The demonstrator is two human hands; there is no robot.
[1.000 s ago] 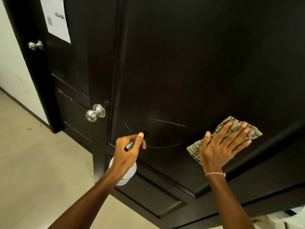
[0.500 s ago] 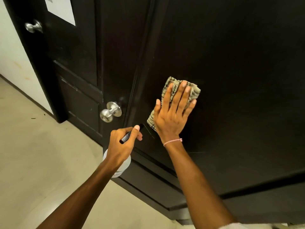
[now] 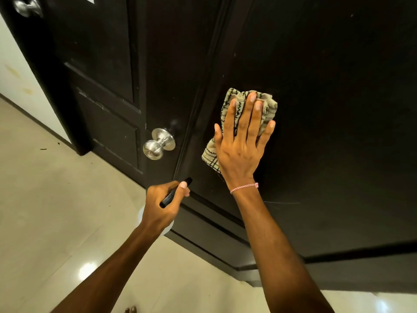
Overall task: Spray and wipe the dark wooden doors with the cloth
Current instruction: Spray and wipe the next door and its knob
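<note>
Dark wood filled almost all I could see: the big flat panel of the nearer door (image 3: 327,120) ran off to the right and upward, and a second door (image 3: 101,53) stood to the left past the round steel knob (image 3: 159,143). My right hand (image 3: 241,145) lay flat on that panel, fingers straight and spread, pressing the cloth (image 3: 234,98) against the wood; nothing was curled round it. The cloth was bunched, its long axis running up under my fingers, with one corner hanging out below my thumb. Just to its left ran the raised moulding (image 3: 198,114), close but not touching as far as I could tell. My left hand (image 3: 160,208) was lower and to the left, clenched round the spray bottle (image 3: 168,197), its black nozzle pointed at the foot of that moulding. The right hand was plainly the nearer one for wiping. I judged the open room lay rightward and up across bare panel. A thin pale streak (image 3: 282,202) sat just below and right of my wrist, and the lower rail (image 3: 214,233) bounded any downward stroke. Sweeping left would have snagged on the moulding.
</note>
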